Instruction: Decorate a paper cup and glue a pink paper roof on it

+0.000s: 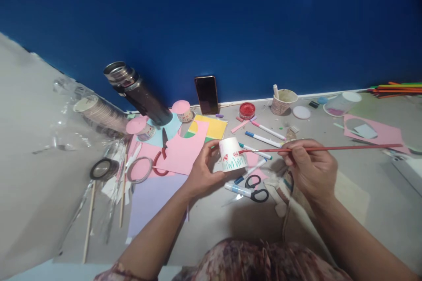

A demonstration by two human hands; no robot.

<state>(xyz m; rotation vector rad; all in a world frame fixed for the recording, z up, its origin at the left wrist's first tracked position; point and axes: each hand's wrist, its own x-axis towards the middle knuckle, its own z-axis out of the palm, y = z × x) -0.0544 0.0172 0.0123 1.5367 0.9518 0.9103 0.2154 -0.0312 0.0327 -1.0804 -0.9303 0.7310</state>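
Note:
In the head view, my left hand (205, 167) grips a white paper cup (231, 147) held upside down, thumb near its rim and fingers behind. Green grass strokes run round the cup's lower part, with red marks above them. My right hand (311, 164) pinches a thin red paintbrush (343, 147), its tip touching the cup's right side by the red marks. Beyond the cup lies an open pot of red paint (247, 110). Below it are black-handled scissors (259, 189) and a glue stick (238, 189).
Several markers (263, 139) lie behind the cup. A dark flask (141, 92), stacked paper cups (100, 114), pink paper (184, 151) and tape rolls (103, 168) are on the left. A phone (207, 95) leans on the blue wall; a patterned cup (284, 101) stands right of it.

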